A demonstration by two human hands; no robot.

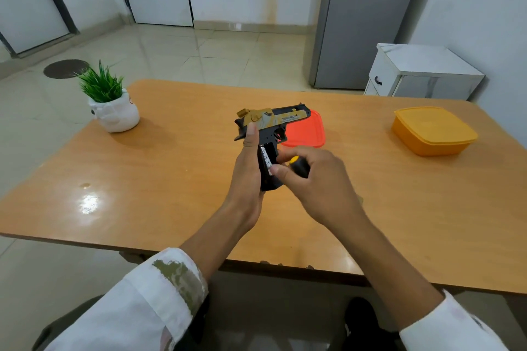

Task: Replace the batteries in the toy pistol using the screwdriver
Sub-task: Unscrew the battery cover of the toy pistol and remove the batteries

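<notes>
**Battery Bay Access: Pistol Held, Tool Parked in Palm**

The pistol (273, 117) is held clear of the table (171, 165), above its middle. The barrel points right and the grip hangs toward the person. The left hand (248, 179) is wrapped round the grip from the left side, with the thumb laid up against the rear of the slide. This hold appears chosen to steady the body and to turn the open side of the grip toward the right hand (322, 182).

A silvery battery (266, 161) is exposed in the grip, so the cover is judged to be off already. The cover itself cannot be seen.

The screwdriver (299, 167) is kept in the curled right hand by its black, yellow-capped handle, and its shaft is hidden. One fingertip is extended to the grip at the battery. The tool appears to be parked in the palm so that the battery can be worked by finger without the tool being set down.

Clearances:
- A red lid (306, 131) lies flat just behind the pistol.
- An orange box (433, 131) stands well apart near the right edge.
- A plant (112, 105) stands at the far left corner.
- Bare surface is available below the hands, toward the near edge, for a battery to be set down.
</notes>
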